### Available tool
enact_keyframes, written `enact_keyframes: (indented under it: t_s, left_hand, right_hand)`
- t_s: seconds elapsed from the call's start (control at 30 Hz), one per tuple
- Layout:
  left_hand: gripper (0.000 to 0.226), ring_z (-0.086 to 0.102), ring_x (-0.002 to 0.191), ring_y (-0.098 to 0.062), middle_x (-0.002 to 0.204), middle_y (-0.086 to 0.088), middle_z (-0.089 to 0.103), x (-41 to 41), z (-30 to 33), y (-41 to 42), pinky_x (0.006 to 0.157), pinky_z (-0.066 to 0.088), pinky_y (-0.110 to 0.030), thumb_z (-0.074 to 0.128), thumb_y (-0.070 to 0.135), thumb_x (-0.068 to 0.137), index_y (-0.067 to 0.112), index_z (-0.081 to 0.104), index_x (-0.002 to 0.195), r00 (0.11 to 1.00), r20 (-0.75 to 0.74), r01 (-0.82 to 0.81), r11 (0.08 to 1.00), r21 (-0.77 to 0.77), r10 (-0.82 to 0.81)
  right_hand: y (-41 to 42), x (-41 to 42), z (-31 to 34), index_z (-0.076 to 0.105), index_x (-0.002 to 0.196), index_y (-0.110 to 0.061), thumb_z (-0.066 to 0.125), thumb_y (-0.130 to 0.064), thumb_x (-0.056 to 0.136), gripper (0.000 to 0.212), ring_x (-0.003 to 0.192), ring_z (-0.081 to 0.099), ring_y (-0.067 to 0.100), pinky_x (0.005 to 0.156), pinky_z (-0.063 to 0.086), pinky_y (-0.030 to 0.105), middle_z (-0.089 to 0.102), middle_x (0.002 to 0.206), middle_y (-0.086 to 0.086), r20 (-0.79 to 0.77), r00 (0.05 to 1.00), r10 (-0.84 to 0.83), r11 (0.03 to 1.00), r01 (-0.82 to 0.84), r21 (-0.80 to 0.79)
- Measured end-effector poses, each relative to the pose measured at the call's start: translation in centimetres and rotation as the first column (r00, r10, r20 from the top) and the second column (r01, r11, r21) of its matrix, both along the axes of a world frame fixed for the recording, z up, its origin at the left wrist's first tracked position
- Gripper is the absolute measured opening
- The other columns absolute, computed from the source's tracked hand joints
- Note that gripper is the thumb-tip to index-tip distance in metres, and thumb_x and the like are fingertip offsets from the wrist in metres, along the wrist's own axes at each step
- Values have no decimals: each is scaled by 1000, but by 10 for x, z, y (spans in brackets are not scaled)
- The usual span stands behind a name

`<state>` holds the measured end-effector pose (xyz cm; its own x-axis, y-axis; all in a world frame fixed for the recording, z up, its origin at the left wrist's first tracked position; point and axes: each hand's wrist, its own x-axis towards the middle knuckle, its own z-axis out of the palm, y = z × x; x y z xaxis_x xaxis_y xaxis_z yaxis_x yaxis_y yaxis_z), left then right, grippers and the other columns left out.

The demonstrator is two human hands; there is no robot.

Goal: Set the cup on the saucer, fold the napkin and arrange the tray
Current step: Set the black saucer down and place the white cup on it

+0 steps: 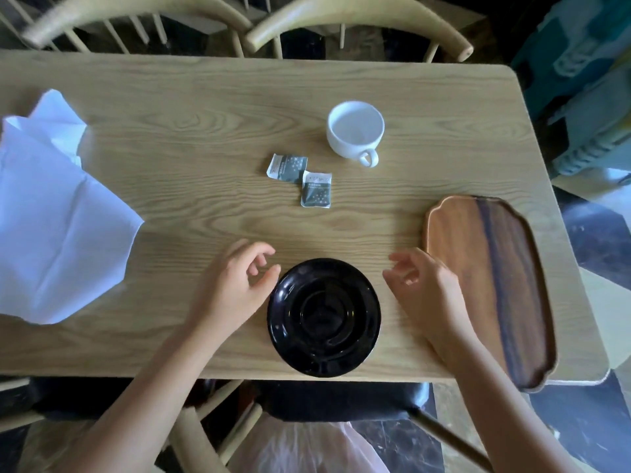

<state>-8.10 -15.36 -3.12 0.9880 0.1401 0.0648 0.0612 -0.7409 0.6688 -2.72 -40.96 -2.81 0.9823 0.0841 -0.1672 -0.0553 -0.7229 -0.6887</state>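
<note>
A glossy black saucer point(323, 317) lies at the table's near edge, between my two hands. My left hand point(239, 281) hovers just left of its rim, fingers curled and apart, holding nothing. To the saucer's right, my right hand point(421, 285) is likewise empty with loose fingers, beside the wooden tray point(491, 285). An empty white cup point(355, 131) stands upright further back, its handle pointing toward me. A white napkin point(51, 216) lies unfolded and creased at the left side of the table.
Two grey-and-white sachets point(302, 180) lie side by side in the middle of the light wooden table point(205, 131). The tray overhangs the table's near right corner. Pale wooden chairs point(358, 25) stand along the far side.
</note>
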Motion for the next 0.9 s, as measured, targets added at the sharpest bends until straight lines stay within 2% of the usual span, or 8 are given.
enact_keyframes:
  t_s: [0.1,0.2,0.33,0.47,0.63,0.73,0.8,0.9]
  left_hand:
    - [23,59,76,-22,88,-2,61,50,14,-1,66,53,-44,63,19,79,10,63,100,989,77,109,979,170,-123]
    - [40,58,102,-31,115,-10,60,104,21,-5,83,50,-45,63,12,79,9,57,118,975,61,188,942,277,-212]
    - [66,33,134,-31,149,-14,30,167,16,-9,105,36,-43,61,13,80,13,34,140,945,-46,309,836,454,-324]
    - [78,0,144,-27,158,-8,-4,201,-4,-14,111,23,-46,57,17,84,25,12,147,913,-252,408,723,557,-321]
    - [72,8,143,-29,156,-14,4,200,-10,-17,110,27,-48,56,17,84,26,19,146,921,-214,390,746,540,-327]
    - [60,42,125,-34,145,-16,32,191,-8,-18,93,45,-48,59,23,82,22,38,138,927,-76,349,774,528,-366]
    - [53,53,113,-32,136,-11,45,193,-5,-19,86,49,-47,63,23,79,15,48,130,957,34,258,897,359,-288]
    - [74,38,129,-25,141,-9,40,212,-7,-22,105,31,-30,70,22,75,14,33,140,993,32,113,991,70,-116]
  right_hand:
    - [12,45,14,63,100,-23,64,-27,78,22,84,58,17,64,39,26,58,93,-7,163,986,47,990,-24,-137]
    - [26,91,20,56,115,-22,63,-26,80,37,101,53,26,61,38,28,55,113,3,298,934,196,940,-92,-328]
    - [45,138,19,46,131,-23,63,-21,80,53,116,42,30,64,44,37,44,131,10,311,860,404,817,-186,-546]
    - [52,163,10,47,130,-22,59,-18,83,49,118,40,30,70,43,40,40,138,12,268,832,486,734,-221,-642]
    - [38,181,6,54,125,-21,61,-18,83,43,122,40,31,79,45,44,40,139,13,237,780,579,710,-340,-617]
    - [26,194,5,55,125,-22,62,-13,81,45,120,42,33,78,45,45,42,136,14,264,761,593,732,-373,-570]
    - [23,200,0,46,133,-23,63,-13,79,57,121,42,31,78,47,42,42,136,12,270,792,547,785,-373,-495]
    - [27,205,-9,18,146,-20,71,-22,76,88,126,40,29,94,43,41,36,143,10,146,905,399,891,-345,-296]
